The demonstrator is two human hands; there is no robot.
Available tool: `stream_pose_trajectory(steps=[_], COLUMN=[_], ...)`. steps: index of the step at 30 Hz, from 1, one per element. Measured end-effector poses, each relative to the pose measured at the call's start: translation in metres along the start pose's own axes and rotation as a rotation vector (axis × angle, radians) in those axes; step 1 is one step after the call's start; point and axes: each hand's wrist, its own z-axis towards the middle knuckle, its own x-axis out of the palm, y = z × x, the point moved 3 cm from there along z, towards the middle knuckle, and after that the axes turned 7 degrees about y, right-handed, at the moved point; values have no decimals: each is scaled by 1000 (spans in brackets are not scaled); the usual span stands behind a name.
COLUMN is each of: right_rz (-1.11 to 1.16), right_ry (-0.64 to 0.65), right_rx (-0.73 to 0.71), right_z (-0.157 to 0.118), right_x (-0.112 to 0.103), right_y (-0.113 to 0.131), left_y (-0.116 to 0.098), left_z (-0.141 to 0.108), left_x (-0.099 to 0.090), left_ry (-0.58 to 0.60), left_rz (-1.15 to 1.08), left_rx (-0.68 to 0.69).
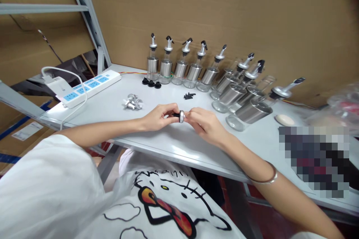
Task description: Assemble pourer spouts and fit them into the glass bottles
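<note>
Above the front part of the grey table (165, 142), my left hand (161, 117) pinches the black end of a small silver-and-black pourer top (181, 116). The fingers of my right hand (206, 124) are closed on its silver end, which they mostly hide. Behind my hands lie a few small black levers (189, 96). Three black stoppers (151, 83) sit further back to the left. A small pile of silver spout parts (132, 102) lies left of my left hand.
Several glass bottles with steel sleeves and pourers (194, 73) stand along the cardboard wall (218, 11). At the left is a white power strip (89, 87) with a cable. A cream oval object (284, 120) and a plastic bag (342, 108) lie at the right.
</note>
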Motion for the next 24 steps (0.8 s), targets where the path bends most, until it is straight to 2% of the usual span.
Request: stream_pose_trajectory(steps=[5, 8, 11, 14, 18, 21, 24], right_rz=[242, 299, 385, 410, 439, 484, 364], right_ry=[15, 66, 68, 58, 68, 29, -87], right_rx=[181, 262, 329, 322, 344, 363, 337], right_z=[1, 0, 0, 1, -1, -2, 0], right_x=[4, 7, 8, 9, 9, 6, -1], right_y=[-4, -6, -6, -5, -9, -15, -16], left_y=[0, 0, 0, 1, 3, 3, 1], left_z=[-1, -1, -2, -2, -1, 2, 4], left_x=[0, 1, 0, -4, -7, -12, -13], left_ry=[40, 57, 12, 18, 140, 67, 10], left_rz=[207, 239, 232, 186, 124, 137, 92], left_rx=[58, 78, 67, 90, 199, 232, 236])
